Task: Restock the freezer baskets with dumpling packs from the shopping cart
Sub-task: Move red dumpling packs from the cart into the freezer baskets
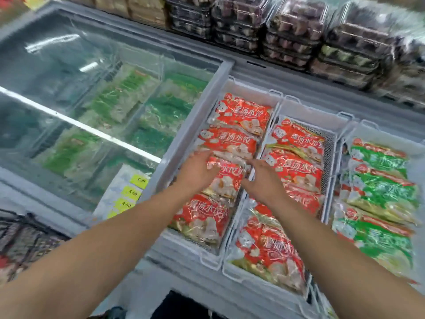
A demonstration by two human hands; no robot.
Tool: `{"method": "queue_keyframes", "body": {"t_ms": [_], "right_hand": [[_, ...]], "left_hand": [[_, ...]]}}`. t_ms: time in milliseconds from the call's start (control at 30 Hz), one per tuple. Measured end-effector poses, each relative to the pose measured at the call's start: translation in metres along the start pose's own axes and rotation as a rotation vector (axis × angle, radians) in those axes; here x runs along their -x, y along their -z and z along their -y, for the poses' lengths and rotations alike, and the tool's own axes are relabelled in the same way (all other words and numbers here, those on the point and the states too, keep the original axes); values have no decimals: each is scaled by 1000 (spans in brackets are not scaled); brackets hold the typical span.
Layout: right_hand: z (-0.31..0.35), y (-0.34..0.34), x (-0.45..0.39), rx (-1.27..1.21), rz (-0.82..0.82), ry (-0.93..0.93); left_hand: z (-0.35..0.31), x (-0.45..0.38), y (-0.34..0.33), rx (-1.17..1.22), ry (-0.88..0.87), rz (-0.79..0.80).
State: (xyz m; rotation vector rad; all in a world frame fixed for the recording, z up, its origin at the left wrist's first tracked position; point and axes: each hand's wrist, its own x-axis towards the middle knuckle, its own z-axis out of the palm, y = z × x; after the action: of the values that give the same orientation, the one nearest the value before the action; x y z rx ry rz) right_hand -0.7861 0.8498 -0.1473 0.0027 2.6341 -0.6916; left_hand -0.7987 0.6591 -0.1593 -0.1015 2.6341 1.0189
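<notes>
Resting flat and unclenched, both hands [230, 173] touch a glossy red dumpling pack [226, 178] in its basket [208, 255].

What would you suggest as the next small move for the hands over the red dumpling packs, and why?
Probably press the tilted red dumpling pack flat into the left basket: the left hand rests on it, the right hand at its edge, and it lies askew across its neighbours.

Grocery shop, chest freezer [213, 93], price tags [133, 192], stacked egg cartons [294, 35]
</notes>
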Motion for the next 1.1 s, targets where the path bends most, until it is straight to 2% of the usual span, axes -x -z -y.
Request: {"method": "queue_keyframes", "body": {"t_ms": [167, 333, 500, 733, 1100], "right_hand": [[18, -39, 95, 11, 26, 129], [51, -73, 170, 137, 79, 298], [120, -123, 224, 227, 168, 513], [220, -223, 279, 304, 305, 710], [366, -372, 333, 382, 437, 750]], "left_hand": [[35, 129, -1, 66, 72, -139], [80, 247, 15, 163, 245, -272], [142, 354, 32, 175, 404, -445], [235, 480, 56, 301, 598, -560], [401, 592, 117, 431, 748, -636]]}}
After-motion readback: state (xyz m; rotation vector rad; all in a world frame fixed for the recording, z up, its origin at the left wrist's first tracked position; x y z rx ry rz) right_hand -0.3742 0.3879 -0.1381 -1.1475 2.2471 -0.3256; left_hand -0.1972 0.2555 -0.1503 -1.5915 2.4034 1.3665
